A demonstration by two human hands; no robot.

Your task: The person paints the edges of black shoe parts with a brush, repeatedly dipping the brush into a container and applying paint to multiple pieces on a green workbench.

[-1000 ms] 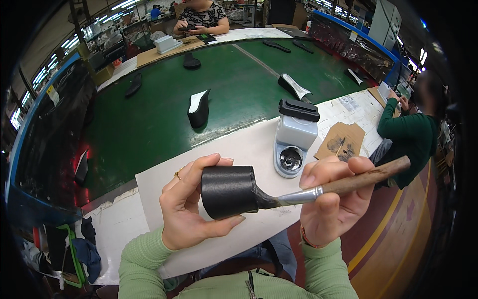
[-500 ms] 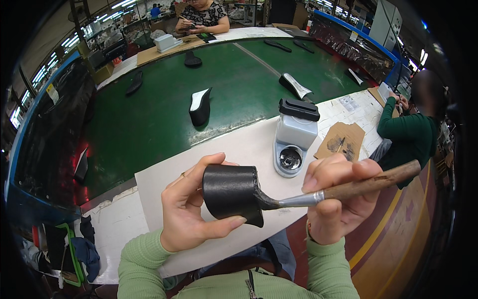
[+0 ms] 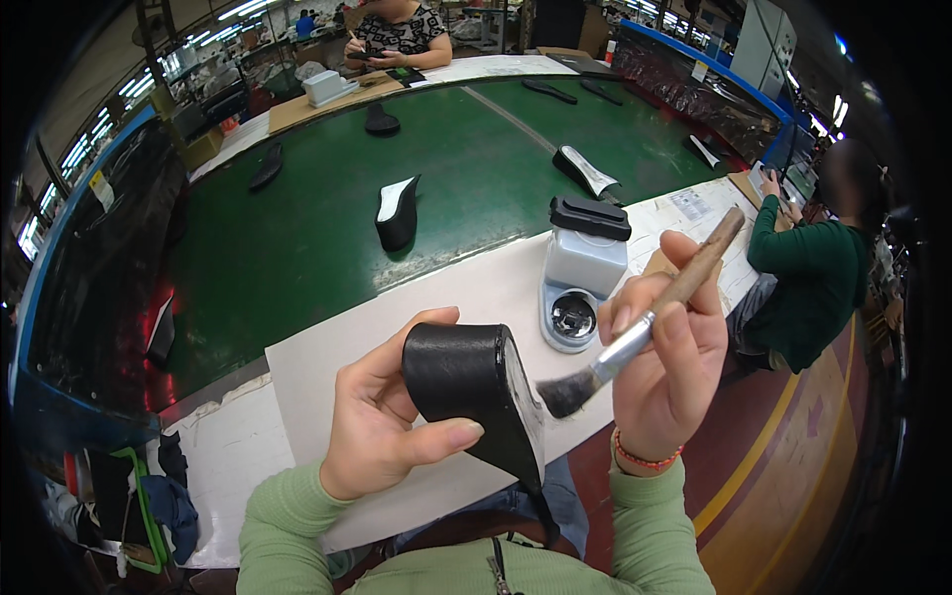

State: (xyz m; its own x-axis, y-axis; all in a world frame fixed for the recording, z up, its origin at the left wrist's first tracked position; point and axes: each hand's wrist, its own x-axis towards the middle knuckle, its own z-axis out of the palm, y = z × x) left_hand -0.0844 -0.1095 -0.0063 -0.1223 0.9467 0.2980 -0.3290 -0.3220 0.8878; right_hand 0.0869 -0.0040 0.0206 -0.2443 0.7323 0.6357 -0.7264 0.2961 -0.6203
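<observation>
My left hand [image 3: 382,421] grips a black wedge shoe sole [image 3: 461,382] around its thick heel end, thumb on the near side. The sole's pale upper face is turned to the right, and its thin toe end hangs down toward my lap. In my right hand [image 3: 669,357] is a brush [image 3: 684,283] with a wooden handle, a metal ferrule and dark bristles. The bristles are just right of the sole's pale face, seemingly apart from it. Beyond my hands stands a white dispenser bottle [image 3: 585,258] with a black lid and a round dark-filled cup in front.
A green conveyor belt [image 3: 307,228] carries several soles, one a black wedge [image 3: 398,213] with a white top. White paper [image 3: 327,397] covers the bench under my hands. Co-workers sit across the belt [image 3: 402,35] and at right [image 3: 818,258]. A green-rimmed basket [image 3: 149,516] stands lower left.
The brush has come off the sole's edge, and its handle now tilts more upward. The sole has turned in my left hand, showing more of its pale face and its toe end.
</observation>
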